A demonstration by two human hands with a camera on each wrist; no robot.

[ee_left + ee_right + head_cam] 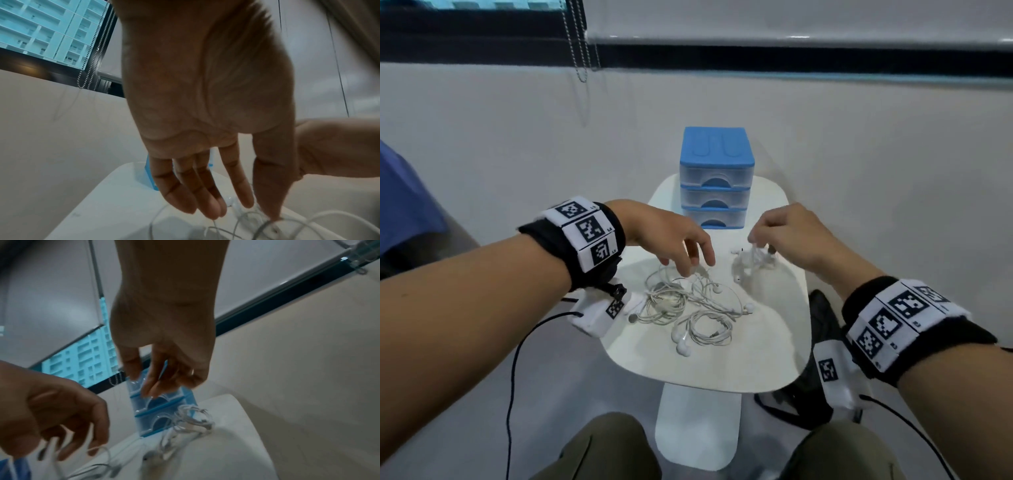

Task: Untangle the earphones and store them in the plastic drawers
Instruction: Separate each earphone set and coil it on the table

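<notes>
A tangle of white earphones (pixel 688 305) lies in the middle of the small white table (pixel 756 342). My left hand (pixel 695 263) hovers over the tangle's far edge, fingers straight and pointing down, and its thumb tip touches a cable (pixel 298 227). My right hand (pixel 758 241) pinches a thin cable of a separate earphone bundle (pixel 751 262), which rests on the table just below it. In the right wrist view the cable runs from my right hand (pixel 141 386) down to the bundle (pixel 191 421). The blue three-drawer unit (pixel 714 178) stands at the table's far end, all drawers closed.
The table is narrow, and its edges lie close beside both hands. A wall rises behind the drawer unit (pixel 152 413), with a window and bead chains above. My knees are below the table's near edge. A dark bag sits on the floor at the right (pixel 822 325).
</notes>
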